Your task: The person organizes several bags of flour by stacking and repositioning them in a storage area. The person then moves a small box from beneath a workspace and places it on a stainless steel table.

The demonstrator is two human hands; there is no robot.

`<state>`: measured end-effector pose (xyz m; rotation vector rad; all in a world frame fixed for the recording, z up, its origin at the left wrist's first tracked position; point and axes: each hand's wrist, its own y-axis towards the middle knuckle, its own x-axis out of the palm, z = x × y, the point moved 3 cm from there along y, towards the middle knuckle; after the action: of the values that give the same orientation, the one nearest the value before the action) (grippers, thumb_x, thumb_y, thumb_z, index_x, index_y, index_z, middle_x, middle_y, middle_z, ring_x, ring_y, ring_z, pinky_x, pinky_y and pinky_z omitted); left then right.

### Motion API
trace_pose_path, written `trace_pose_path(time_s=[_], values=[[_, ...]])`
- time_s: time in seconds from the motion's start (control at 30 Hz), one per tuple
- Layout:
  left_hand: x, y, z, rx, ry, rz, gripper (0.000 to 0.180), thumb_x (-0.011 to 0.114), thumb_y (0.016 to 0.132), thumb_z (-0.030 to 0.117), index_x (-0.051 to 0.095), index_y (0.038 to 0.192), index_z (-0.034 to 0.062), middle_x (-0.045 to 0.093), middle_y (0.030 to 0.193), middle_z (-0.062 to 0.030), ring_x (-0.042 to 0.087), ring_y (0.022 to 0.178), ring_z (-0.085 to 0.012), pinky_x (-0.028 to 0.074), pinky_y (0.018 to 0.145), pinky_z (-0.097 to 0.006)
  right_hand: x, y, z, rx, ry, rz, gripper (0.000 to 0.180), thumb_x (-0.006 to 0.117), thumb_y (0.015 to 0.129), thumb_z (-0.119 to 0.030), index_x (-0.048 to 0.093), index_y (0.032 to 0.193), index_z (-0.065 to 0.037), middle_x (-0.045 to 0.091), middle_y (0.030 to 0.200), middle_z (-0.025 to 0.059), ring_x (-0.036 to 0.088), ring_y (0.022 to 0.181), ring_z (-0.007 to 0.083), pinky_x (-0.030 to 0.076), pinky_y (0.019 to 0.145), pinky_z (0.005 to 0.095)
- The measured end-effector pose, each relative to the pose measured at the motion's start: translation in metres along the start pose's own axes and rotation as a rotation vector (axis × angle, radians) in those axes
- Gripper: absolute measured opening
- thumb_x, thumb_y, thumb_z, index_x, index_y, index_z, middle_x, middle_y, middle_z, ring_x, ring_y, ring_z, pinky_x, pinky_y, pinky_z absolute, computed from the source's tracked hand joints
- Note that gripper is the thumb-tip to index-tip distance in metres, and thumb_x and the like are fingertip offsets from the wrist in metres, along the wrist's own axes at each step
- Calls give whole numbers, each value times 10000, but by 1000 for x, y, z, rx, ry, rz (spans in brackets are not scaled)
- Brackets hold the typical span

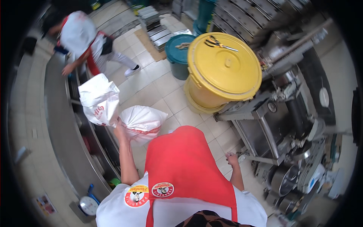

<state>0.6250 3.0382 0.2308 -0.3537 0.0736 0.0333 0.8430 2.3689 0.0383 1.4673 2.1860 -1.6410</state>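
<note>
My left hand (120, 128) is closed around the gathered middle of a white sack (140, 122) with red print. One part of the sack (99, 100) puffs out beyond my fist, beside the steel counter, and the other bulges to the right of it over the tiled floor. Whether anything is inside does not show. My right hand (231, 158) hangs low at my right side with its fingers curled in, and nothing shows in it. It is nearest to the steel equipment on the right.
A steel counter (60, 102) with shelves runs along the left. A co-worker (79, 34) leans over its far end. Ahead stand a large lidded yellow bin (211, 60) with pliers (217, 43) on top and a green bin (176, 62). A steel stand (264, 132) edges the right.
</note>
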Motion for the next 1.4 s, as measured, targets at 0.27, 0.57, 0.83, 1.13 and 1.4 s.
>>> trace_pose_path(time_s=[0.27,0.57,0.83,1.13,1.4], values=[[140,-118,220,466,-373,-545,310,553,970,25,462,683,100,343,611,45,286,529,-81,223,510,-265,10,8,73,184,68,-129,375,712,902,-374,703,1061,-35,677,781,88,654,688,199,501,503,368],[305,-242,371,698,-437,-1337,517,404,1089,325,302,602,180,274,520,44,267,557,-132,300,658,-311,12,117,36,-151,176,124,306,707,911,-277,701,1102,-38,679,771,72,642,727,177,528,634,372],[488,-300,327,773,-376,-1875,426,473,1057,294,393,672,130,368,569,1,429,669,-201,364,685,-353,-34,81,-10,-268,380,337,369,705,934,-244,667,1185,24,729,946,116,675,858,194,522,806,330],[599,-270,221,311,-79,-1886,181,652,930,146,631,1059,21,649,1010,-69,583,884,-174,467,809,-314,-1,20,-7,-125,650,590,517,716,932,-300,603,1287,58,723,1029,138,682,886,192,527,819,318],[654,-105,177,836,713,-1956,417,749,884,201,626,1244,31,657,1228,-96,612,1178,-236,456,1023,-362,-44,-90,-305,-510,963,622,925,773,870,-174,207,1597,-95,386,1542,229,529,1306,332,463,1043,452]])
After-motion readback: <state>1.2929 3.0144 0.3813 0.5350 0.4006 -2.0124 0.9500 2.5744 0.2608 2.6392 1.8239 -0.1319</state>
